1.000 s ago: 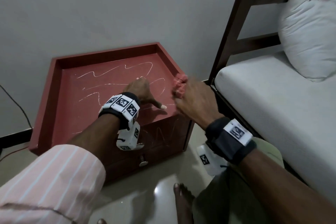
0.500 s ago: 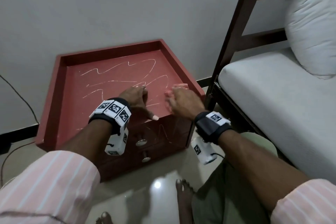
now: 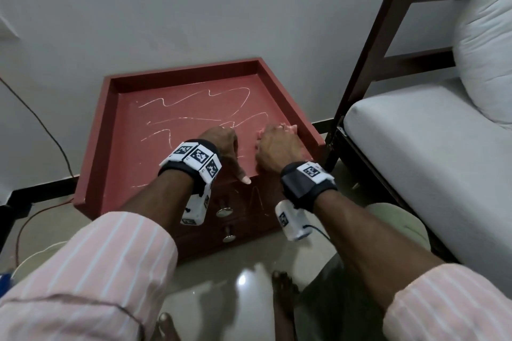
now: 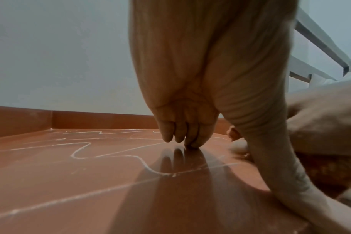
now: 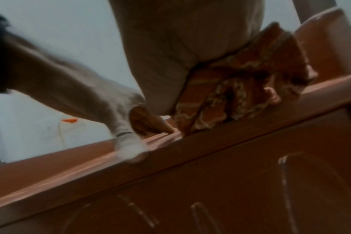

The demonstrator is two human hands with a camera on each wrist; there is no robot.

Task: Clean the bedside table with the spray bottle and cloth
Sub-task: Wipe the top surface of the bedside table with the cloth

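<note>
- You're at the wiping step: your right hand (image 3: 277, 148) grips the cloth (image 5: 242, 96) bunched on the bench (image 3: 110, 130).
- Your left hand (image 3: 221, 144) braces on its fingertips, holding nothing.
- Next, sweep across the white streaks (image 3: 194, 119).

The right hand (image 3: 278, 148) pressed a bunched pink cloth (image 3: 288, 129) onto the top of the red bedside table (image 3: 110, 147), near its right rim. Just left of that grip, the left hand (image 3: 221, 142) rested fingertips on the top, thumb pointing toward the front edge. White squiggly lines (image 3: 194, 104) ran beyond and left of both hands. Right of the grip stood a bed frame (image 3: 360, 63) with a white mattress (image 3: 429, 133).
</note>
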